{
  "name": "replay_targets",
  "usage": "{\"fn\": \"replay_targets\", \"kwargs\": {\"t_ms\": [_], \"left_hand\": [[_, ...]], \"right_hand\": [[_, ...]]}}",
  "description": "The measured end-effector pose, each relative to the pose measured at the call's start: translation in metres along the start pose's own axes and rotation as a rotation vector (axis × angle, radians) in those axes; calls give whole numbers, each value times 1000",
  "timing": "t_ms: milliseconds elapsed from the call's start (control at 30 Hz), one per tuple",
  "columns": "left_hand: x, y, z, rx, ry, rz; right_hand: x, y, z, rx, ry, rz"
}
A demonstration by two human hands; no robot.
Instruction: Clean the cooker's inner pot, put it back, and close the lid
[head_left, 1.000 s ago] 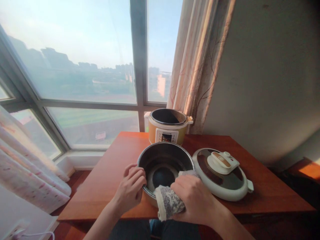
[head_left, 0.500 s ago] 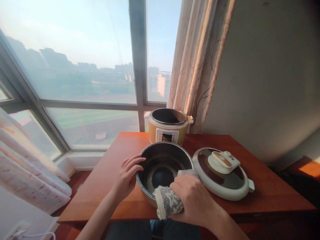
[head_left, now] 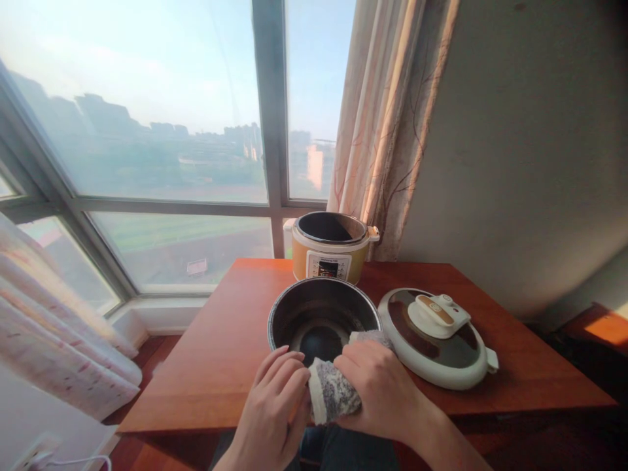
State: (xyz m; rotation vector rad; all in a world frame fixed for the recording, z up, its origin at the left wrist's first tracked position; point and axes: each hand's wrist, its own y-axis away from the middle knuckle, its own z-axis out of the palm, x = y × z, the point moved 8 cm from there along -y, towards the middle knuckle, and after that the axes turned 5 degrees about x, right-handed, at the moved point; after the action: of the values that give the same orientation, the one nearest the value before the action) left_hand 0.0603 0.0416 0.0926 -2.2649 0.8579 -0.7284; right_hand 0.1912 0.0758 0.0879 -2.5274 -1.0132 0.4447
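A dark inner pot stands near the front edge of the table, its opening facing up. My right hand is closed around a grey-and-cream cloth, which is draped over the pot's near right rim. At the near left rim, just beside the cloth, my left hand has its fingers curled over the edge; its thumb is partly hidden. Behind the pot is the electric pressure cooker body with its control panel. To the right lies the round cooker lid, white with a dark top and a handle.
The brown wooden table carries all these things. A tall window with grey frames rises beyond it, and a curtain hangs at the back. On the far left are another curtain and a white cable.
My left hand has shifted from the pot's left rim down and right to its near rim, beside the cloth. My right hand stays on the cloth in almost the same place.
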Motion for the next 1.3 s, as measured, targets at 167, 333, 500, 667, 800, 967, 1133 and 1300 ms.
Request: {"fn": "replay_targets", "kwargs": {"t_ms": [167, 333, 500, 667, 800, 967, 1133, 1300], "left_hand": [[-10, 5, -2, 154, 44, 3], [-25, 2, -7, 303, 92, -16], [-68, -10, -19, 310, 214, -41], [-100, -26, -18, 158, 318, -13], [-107, -26, -16, 106, 308, -57], [-96, -17, -23, 161, 200, -121], [-51, -9, -23, 172, 42, -134], [-11, -1, -6, 119, -71, -150]], "right_hand": [[1, 1, 1, -8, -13, -16], [6, 5, 0, -39, -12, -68], [11, 8, -2, -96, -6, -115], [13, 6, -3, -97, -23, -87], [12, 5, -2, -67, -36, -47], [10, 5, -2, -43, -46, -19], [8, 4, -2, -13, -36, 3], [5, 2, -1, 8, -31, 28]]}}
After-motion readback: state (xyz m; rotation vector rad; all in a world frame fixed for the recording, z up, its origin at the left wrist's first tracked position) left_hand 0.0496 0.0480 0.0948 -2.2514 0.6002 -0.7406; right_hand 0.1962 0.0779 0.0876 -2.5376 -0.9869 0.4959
